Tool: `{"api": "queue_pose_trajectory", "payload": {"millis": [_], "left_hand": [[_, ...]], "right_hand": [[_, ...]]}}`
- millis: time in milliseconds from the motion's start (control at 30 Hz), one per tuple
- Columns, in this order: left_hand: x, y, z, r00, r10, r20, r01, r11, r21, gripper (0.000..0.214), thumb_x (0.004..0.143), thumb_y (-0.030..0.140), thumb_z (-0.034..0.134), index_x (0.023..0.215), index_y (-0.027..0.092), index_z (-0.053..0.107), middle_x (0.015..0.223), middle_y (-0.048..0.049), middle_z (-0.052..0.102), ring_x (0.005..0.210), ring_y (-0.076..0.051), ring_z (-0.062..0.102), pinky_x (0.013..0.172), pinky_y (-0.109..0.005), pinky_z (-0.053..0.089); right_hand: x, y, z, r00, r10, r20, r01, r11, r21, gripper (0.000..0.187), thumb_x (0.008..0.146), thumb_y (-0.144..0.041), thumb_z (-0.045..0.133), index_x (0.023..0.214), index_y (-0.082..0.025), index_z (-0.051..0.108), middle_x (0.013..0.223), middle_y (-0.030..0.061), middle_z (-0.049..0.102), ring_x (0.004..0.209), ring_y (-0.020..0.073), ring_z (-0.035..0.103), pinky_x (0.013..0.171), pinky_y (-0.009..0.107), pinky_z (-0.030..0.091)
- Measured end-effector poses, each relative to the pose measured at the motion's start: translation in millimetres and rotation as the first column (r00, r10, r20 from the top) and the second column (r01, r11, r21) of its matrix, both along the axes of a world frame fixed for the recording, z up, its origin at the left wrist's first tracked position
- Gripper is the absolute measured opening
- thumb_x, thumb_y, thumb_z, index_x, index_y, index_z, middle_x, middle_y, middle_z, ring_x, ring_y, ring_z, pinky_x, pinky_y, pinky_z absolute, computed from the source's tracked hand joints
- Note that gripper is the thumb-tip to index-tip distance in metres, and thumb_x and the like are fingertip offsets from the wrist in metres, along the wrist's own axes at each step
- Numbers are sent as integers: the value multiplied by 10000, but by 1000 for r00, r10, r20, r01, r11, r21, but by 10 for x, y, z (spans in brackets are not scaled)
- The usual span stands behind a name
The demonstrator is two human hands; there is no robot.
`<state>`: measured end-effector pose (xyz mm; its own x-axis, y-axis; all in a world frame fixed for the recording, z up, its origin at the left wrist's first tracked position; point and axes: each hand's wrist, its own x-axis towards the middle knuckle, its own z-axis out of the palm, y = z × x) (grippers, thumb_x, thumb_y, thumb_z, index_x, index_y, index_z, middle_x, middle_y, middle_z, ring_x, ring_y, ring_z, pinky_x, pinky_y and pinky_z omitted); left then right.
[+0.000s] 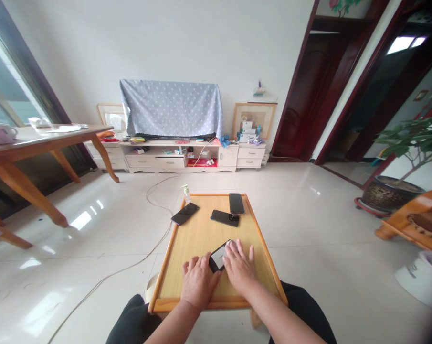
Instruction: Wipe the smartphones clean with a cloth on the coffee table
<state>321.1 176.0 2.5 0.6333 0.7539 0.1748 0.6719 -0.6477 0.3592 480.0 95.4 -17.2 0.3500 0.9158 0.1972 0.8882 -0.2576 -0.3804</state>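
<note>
- Right hand (239, 266) lies open over a smartphone (217, 258) at lower centre, fingers spread and pressing flat, seemingly steadying it without gripping.
- Left hand (199, 282) rests just beside it, fingers open, holding nothing, on the orange-edged wooden tray (201, 304).
- Three more smartphones (185, 213) (225, 218) (236, 204) lie toward the far edge, apparently leaving room near the hands.

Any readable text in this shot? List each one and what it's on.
Nothing can be read for certain.
Phone under the right hand: lit screen, marks too small to read.
Pump bottle: label too small to read.
Stacked boxes: labels too small to read.
White container: dark print on its side, too blurred to read.
</note>
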Motion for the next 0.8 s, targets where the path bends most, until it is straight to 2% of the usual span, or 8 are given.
{"api": "queue_pose_trajectory", "payload": {"millis": [133,267,333,433,500,567,667,800], "left_hand": [[-18,25,-32,1000,-31,2,31,999,-8,493,877,373,582,1350,241,529,1225,-97,680,1175,-299,521,1010,-457,291],[-25,26,-65,1000,-24,4,24,1000,16,474,894,440,572,1327,250,541,1217,-95,681,1178,-312,514,1009,-477,287],[-25,22,-75,1000,-17,3,17,1000,20,463,899,426,571,1327,252,539,1224,-95,678,1192,-311,508,1015,-479,284],[-28,25,-95,1000,-1,13,1,1000,22,458,911,408,559,1338,246,528,1257,-101,663,1219,-307,496,1023,-478,285],[-31,33,-109,1000,2,20,-3,1000,30,451,917,398,551,1339,242,526,1287,-104,650,1231,-305,489,1024,-478,289],[-34,40,-118,1000,-7,27,6,999,39,433,922,384,546,1331,245,533,1318,-99,634,1236,-301,487,1021,-476,297],[-36,44,-120,999,-22,37,20,999,41,396,924,373,542,1301,253,561,1355,-91,611,1246,-295,482,1020,-470,311],[-48,42,-121,999,-15,39,14,1000,25,372,926,370,535,1275,254,588,1392,-94,584,1269,-296,466,1024,-470,321]], "right_hand": [[-103,-88,6,976,216,-2,-216,976,20,469,1051,-422,325,1504,-343,420,1528,40,462,1493,287,267,1183,669,22],[-20,-54,31,999,35,-13,-35,999,2,449,1043,-423,344,1463,-347,483,1514,62,482,1486,343,266,1139,733,53],[50,-2,25,999,30,-37,-29,999,25,444,1041,-411,351,1462,-356,481,1507,59,493,1475,334,298,1143,723,85],[132,53,-11,994,27,-108,-11,988,152,436,1036,-360,345,1432,-313,519,1469,64,539,1404,279,430,1170,600,225],[175,57,-40,981,-83,-174,123,964,236,415,1021,-344,359,1342,-244,601,1368,98,620,1276,255,556,1096,467,384],[203,42,-63,957,-199,-209,251,933,260,365,1000,-368,400,1165,-208,683,1167,113,707,1095,247,641,930,373,480],[190,20,-74,949,-250,-190,288,934,209,284,938,-446,524,893,-217,686,889,77,712,865,232,650,730,311,464],[113,56,-20,957,-160,-241,208,960,187,200,849,-405,631,744,-235,638,792,39,669,793,214,616,676,286,418]]}}
